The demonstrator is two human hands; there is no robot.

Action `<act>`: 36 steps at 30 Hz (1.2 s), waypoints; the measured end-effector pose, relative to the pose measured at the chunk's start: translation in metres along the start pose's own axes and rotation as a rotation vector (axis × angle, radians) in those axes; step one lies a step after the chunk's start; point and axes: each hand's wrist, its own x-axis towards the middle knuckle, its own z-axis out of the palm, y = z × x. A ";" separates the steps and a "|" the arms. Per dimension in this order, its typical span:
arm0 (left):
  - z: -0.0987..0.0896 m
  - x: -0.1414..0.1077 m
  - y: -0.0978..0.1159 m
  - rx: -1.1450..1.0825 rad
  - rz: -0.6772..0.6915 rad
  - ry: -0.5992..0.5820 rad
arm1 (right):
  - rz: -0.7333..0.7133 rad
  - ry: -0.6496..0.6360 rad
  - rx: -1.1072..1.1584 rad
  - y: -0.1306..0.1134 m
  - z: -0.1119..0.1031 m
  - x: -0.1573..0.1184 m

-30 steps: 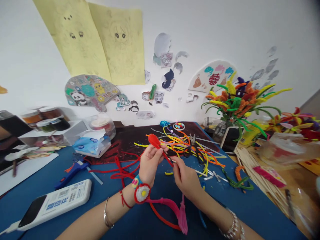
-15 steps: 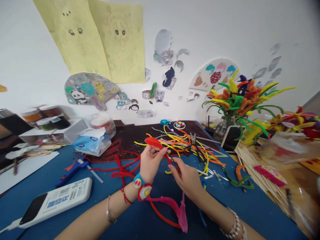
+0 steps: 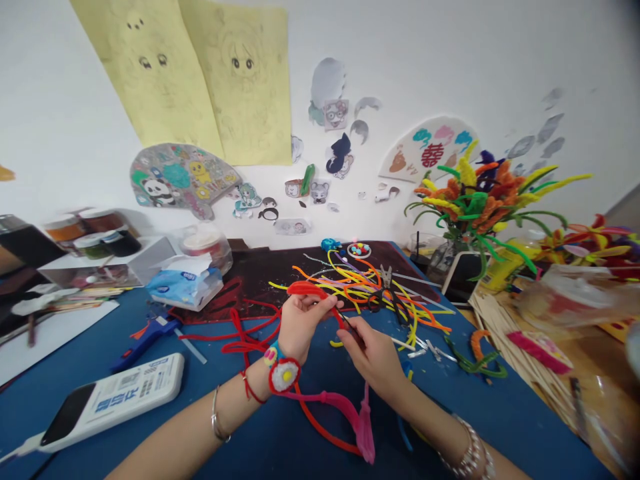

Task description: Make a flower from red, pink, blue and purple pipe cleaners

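Observation:
My left hand [image 3: 303, 323] pinches a looped bundle of red fuzzy stems [image 3: 306, 288] over the middle of the desk. Close to its right, my right hand [image 3: 373, 353] is closed on a thin dark tool [image 3: 349, 323], whose tip meets the red stems between the two hands; what kind of tool it is cannot be made out. More red stems [image 3: 245, 345] lie bent on the desk left of my left hand. Below the hands, a pink stem piece [image 3: 363, 427] rests beside a curved red-orange stem [image 3: 320, 433].
Behind the hands lie yellow and orange stems [image 3: 350, 280] with pliers [image 3: 385, 277]. At left are a blue glue gun [image 3: 145, 343], a white power bank [image 3: 120, 400] and a tissue pack [image 3: 183, 283]. A fuzzy-stem bouquet [image 3: 480, 187] and a phone [image 3: 460, 279] stand at right.
The red bundle in my left hand has tilted flatter, and my left wrist has turned and shifted slightly left. My right hand has barely moved.

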 end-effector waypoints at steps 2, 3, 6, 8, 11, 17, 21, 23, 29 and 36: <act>-0.001 0.000 -0.001 0.001 -0.005 -0.010 | 0.001 0.010 0.002 -0.001 0.000 0.000; -0.001 0.000 -0.001 0.002 -0.006 -0.016 | -0.002 0.013 0.003 -0.001 0.000 0.000; -0.002 -0.001 -0.001 0.007 -0.002 -0.031 | -0.012 0.019 0.000 -0.002 -0.001 0.000; -0.001 -0.002 0.001 0.018 0.003 -0.042 | -0.017 0.023 -0.002 -0.001 -0.002 -0.001; 0.000 -0.003 0.004 0.031 0.005 -0.055 | -0.024 0.027 -0.001 0.000 -0.003 -0.001; 0.002 -0.004 0.007 0.017 -0.025 -0.051 | -0.034 0.026 -0.007 0.001 -0.004 -0.001; 0.000 -0.001 0.013 -0.004 -0.016 -0.024 | -0.044 -0.004 -0.016 0.003 -0.008 0.001; -0.002 0.004 0.023 -0.023 0.020 0.008 | -0.066 -0.040 -0.010 0.003 -0.012 0.002; -0.022 0.023 0.058 -0.045 0.054 0.081 | -0.049 -0.511 0.334 -0.007 -0.036 0.007; -0.024 0.021 0.058 0.003 -0.080 -0.001 | 0.195 -1.038 0.770 -0.020 -0.052 -0.003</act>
